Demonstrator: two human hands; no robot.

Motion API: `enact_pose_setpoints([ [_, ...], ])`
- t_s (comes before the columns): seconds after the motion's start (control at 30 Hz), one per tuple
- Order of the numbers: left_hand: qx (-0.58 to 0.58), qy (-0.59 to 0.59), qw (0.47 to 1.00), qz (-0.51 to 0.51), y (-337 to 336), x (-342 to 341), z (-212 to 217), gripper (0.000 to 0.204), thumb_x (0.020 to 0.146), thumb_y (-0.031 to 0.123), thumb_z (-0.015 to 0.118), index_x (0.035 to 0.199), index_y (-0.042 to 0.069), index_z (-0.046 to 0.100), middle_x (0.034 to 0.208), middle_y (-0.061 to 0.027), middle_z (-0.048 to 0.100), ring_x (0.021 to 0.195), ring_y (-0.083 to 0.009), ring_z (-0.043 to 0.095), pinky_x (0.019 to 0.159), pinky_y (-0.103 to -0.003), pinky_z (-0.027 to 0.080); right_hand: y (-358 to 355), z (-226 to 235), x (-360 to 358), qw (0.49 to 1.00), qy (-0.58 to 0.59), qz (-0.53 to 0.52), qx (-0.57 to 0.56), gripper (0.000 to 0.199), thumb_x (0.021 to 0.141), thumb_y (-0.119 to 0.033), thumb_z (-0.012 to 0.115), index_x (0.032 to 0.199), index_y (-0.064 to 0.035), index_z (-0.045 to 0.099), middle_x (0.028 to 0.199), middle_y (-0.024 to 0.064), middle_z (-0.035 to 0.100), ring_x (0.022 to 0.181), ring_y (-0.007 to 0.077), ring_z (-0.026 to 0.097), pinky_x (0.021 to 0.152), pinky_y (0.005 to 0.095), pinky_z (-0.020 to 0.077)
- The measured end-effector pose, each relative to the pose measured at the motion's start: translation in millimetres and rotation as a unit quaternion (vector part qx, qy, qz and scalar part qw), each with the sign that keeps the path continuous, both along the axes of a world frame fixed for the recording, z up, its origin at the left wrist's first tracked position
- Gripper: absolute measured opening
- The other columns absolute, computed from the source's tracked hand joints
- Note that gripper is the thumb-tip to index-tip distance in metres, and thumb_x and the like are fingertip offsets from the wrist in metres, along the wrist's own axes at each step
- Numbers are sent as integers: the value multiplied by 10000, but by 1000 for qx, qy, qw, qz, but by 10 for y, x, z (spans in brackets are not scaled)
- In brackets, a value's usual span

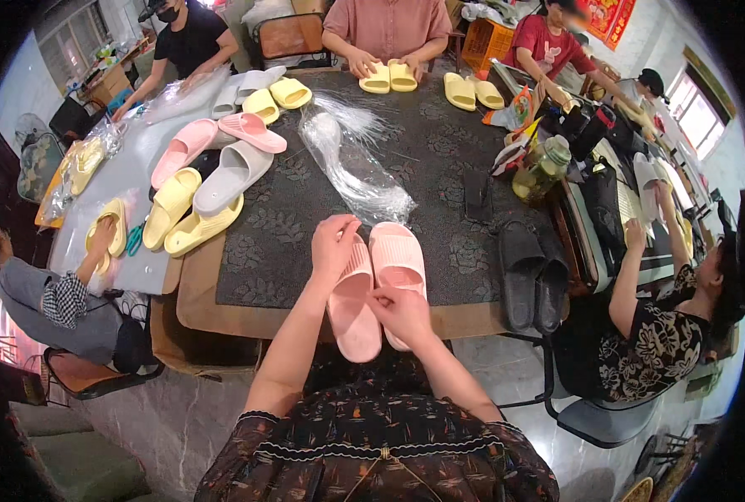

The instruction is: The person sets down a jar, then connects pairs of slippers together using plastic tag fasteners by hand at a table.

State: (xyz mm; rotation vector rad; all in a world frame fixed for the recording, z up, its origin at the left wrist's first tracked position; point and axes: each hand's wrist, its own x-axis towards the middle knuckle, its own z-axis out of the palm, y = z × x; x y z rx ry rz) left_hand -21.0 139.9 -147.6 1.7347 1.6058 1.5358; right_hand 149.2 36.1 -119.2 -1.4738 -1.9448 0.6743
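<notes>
Two pink slides lie side by side at the near edge of the table, toes pointing away from me and heels over the edge. My left hand [336, 248] curls around the toe end of the left pink slide [355, 314], its fingertips over the top. My right hand [403, 313] is over the foot opening of the right pink slide [398, 250]. Its thumb and fingers come together by the inner edge of the left slide; what they pinch, if anything, is too small to make out. Beyond the toes lies a bundle of clear plastic bags [339, 159].
Grey, pink and yellow slides [234, 177] are heaped at the left. Dark slippers [521, 276], a black phone [477, 197] and a jar [543, 167] are at the right. Across the table, a co-worker's hands hold yellow slides [387, 77]. Other people work on both sides.
</notes>
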Motion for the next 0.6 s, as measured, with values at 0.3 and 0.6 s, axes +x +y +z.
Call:
enact_pose_setpoints([
  [0.3,-122,-206,970,-48,-60,-3,-68,145,915,88,560,976,-16,640,833,-43,649,682,-106,574,647,-250,473,-113,176,1416,931,239,-115,-252,141,842,-150,671,844,-9,672,680,-22,601,616,36,522,543,192,393],
  [0.6,-101,-215,970,-47,-59,9,-125,157,914,120,584,986,-7,643,809,-46,650,679,-103,577,645,-253,471,22,100,1223,786,589,-129,-132,177,917,-214,582,796,-91,543,711,6,573,545,63,443,457,201,331],
])
